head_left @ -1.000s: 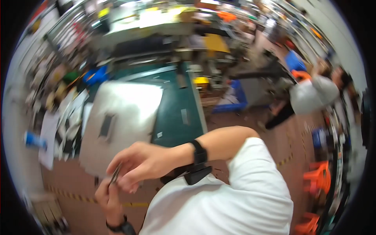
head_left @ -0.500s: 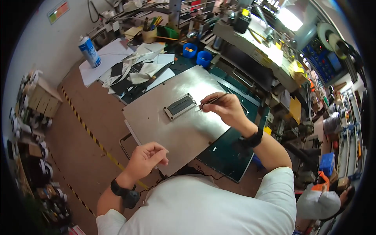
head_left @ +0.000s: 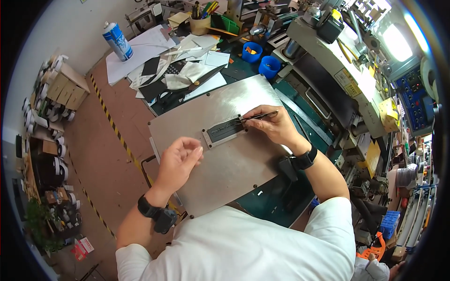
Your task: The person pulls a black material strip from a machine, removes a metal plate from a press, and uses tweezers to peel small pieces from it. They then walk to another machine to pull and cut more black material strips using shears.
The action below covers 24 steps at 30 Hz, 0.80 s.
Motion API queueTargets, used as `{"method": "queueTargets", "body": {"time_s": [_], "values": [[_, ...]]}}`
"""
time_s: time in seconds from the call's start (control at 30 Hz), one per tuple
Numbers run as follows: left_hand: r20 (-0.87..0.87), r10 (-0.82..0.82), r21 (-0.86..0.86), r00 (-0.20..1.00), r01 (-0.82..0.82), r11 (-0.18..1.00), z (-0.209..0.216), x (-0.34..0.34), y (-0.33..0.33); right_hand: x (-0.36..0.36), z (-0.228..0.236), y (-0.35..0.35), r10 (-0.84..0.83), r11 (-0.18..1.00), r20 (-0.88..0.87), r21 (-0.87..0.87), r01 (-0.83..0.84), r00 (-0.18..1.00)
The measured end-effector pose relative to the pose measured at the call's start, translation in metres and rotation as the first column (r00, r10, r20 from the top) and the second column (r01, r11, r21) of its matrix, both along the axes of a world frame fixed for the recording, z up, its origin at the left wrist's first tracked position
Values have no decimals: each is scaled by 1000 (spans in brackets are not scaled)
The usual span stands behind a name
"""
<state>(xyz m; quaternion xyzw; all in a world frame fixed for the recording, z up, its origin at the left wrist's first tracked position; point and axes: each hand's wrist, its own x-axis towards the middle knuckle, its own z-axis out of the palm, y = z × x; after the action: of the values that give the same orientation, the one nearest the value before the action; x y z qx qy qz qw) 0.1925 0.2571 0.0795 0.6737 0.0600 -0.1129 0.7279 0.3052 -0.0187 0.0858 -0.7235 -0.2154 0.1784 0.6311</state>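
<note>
Head view: biggest thing here is the green surface [head_left: 269, 210], with a wide metal plate [head_left: 220, 173] lying at a slant across it, corner screws showing. Spray can [head_left: 117, 42] stands on paper past the plate's far edge, on the left, likely parked there to leave the plate free.

Left hand [head_left: 177, 161] hovers over the plate's left edge, fingers loosely curled. Can't tell if anything tiny is tucked between thumb and forefinger. Right hand [head_left: 274, 124] comes in from the plate's right edge, fingers pinched on something.

Framed block [head_left: 225, 132] (pale rim, dark inset) lies flat on the plate, a bit nearer its far edge than its near one. Its long axis runs roughly parallel to that far edge, one short end toward the left hand, the other toward the right. Guessing it's laid like that so both hands reach easily.

Smallest: a thin dark tweezers-like tool [head_left: 262, 116] in the right fingers, tips at the block's right end, probably gripped pen-style for fine control. Contact's too small to judge.
</note>
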Motion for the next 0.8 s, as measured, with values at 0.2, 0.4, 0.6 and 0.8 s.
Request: {"method": "queueTargets", "body": {"time_s": [0.2, 0.4, 0.6, 0.8], "values": [[76, 60, 37, 995, -63, 997, -11, 19, -13, -1, -11, -1, -10, 997, 51, 71, 6, 999], [104, 80, 60, 991, -86, 994, -13, 21, -14, -4, -20, 0, -64, 986, -1, 156, 63, 998], [17, 1, -16, 1000, -1, 1000, 12, 23, -20, -25, -12, 10, -25, 976, -10, 217, 27, 1000], [-101, -277, -185, 956, 255, 949, 14, 21, -31, -50, 9, 30, 153, 983, 416, 27, -180, 897]]}}
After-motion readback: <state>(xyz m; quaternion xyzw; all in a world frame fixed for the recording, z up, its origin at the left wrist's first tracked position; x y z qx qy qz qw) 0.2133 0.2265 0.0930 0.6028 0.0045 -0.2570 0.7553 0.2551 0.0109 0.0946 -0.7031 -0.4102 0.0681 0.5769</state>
